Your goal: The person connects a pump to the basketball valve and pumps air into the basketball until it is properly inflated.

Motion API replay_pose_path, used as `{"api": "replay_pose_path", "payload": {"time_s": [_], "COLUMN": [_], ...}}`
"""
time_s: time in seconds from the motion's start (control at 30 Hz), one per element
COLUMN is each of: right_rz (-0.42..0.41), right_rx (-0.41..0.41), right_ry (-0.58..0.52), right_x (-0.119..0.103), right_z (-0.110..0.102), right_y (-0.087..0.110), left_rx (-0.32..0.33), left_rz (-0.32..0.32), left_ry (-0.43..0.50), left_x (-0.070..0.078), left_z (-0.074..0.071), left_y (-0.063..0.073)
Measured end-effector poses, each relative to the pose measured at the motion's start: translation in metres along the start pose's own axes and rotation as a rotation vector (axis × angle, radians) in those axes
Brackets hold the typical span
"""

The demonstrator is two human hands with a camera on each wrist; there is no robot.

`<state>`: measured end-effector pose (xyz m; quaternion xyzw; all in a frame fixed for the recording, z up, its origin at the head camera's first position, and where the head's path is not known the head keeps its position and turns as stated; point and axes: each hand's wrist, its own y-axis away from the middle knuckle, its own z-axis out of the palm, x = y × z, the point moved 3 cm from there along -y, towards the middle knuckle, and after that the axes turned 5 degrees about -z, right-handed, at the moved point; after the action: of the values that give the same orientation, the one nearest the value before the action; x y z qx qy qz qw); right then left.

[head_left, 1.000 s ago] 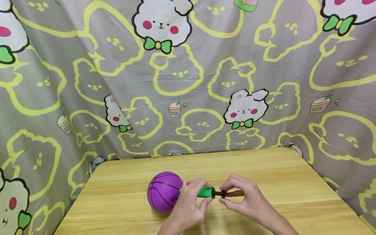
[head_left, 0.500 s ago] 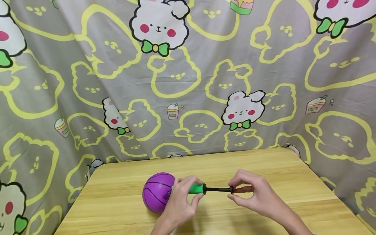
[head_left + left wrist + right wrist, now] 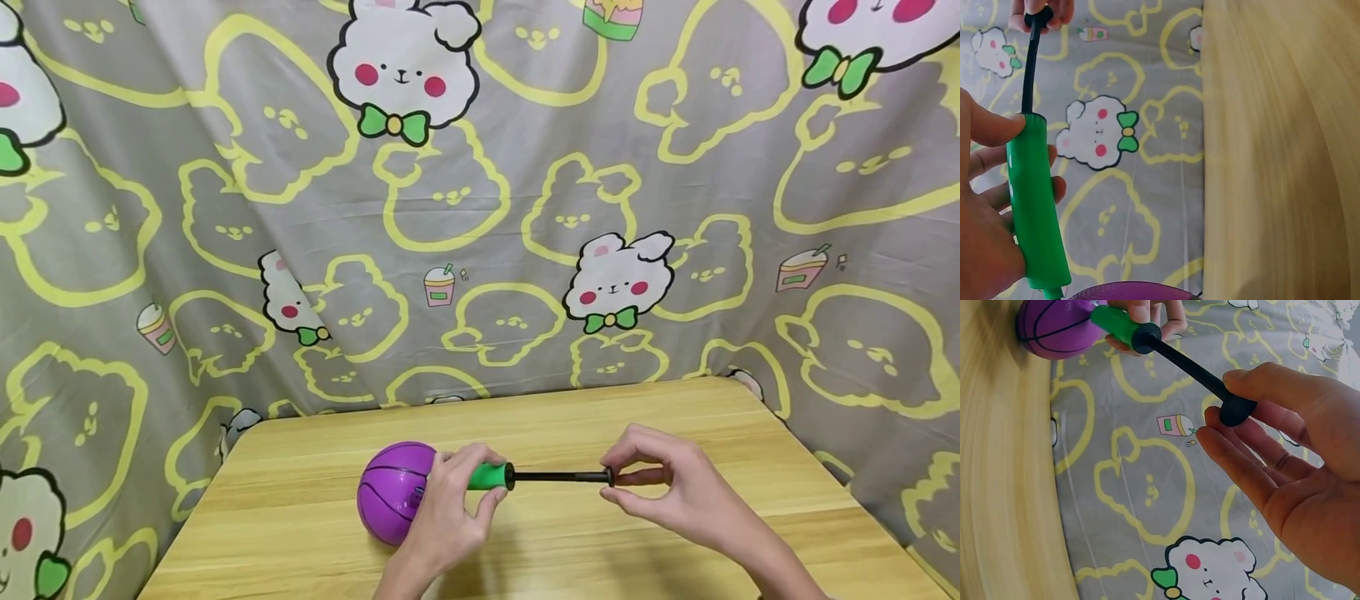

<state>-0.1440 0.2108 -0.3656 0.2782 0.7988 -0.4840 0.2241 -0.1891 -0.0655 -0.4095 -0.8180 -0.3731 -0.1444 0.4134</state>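
Observation:
A purple ball with black basketball lines (image 3: pixel 393 492) sits on the table at the left of the hands. My left hand (image 3: pixel 450 510) grips the green barrel of a hand pump (image 3: pixel 1035 200), whose narrow tip points at the ball; in the right wrist view that tip meets the ball's side. Out of the barrel's other end runs the black plunger rod (image 3: pixel 558 477), pulled far out. My right hand (image 3: pixel 671 483) pinches the black handle (image 3: pixel 1237 410) at the rod's end between thumb and fingers. The left hand hides part of the barrel and ball in the head view.
The wood-grain table (image 3: pixel 637 550) spreads under both hands. A grey curtain (image 3: pixel 480 333) with yellow outlines and white rabbit faces hangs behind it and along both sides.
My right hand has moved right, drawing the plunger rod from nearly all the way in to far out. The left hand, barrel and ball have shifted slightly left in the head view.

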Motion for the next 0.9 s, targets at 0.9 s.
{"api": "replay_pose_path", "payload": {"time_s": [0.9], "right_rz": [-0.193], "right_rx": [0.119], "right_ry": [-0.149], "right_x": [0.008], "right_z": [0.018], "right_y": [-0.007], "left_rx": [0.038], "left_rz": [0.023], "left_ry": [0.029], "left_x": [0.011], "left_z": [0.006], "left_y": [0.001]}}
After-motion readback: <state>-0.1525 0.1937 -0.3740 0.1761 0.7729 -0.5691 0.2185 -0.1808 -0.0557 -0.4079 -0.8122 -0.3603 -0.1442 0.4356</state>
